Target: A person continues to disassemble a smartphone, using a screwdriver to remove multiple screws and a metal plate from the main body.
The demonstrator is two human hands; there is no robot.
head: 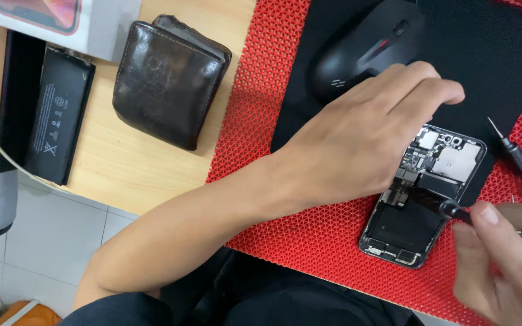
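Under your left hand (357,139) fingers lies the opened phone (424,193) — pressed flat, steadying it — while your right hand (509,259) fingers pinch a screwdriver (448,208) onto its board.

Brown leather wallet (167,78), folded, lying on wooden tabletop (125,163). Flat black phone battery (58,115) near tabletop's left edge, beside the wallet. White product box (101,24) at top left. Black computer mouse (367,45) on black pad (490,54) over red mesh mat (261,90). Spare screwdriver (515,158) at right, unattended.
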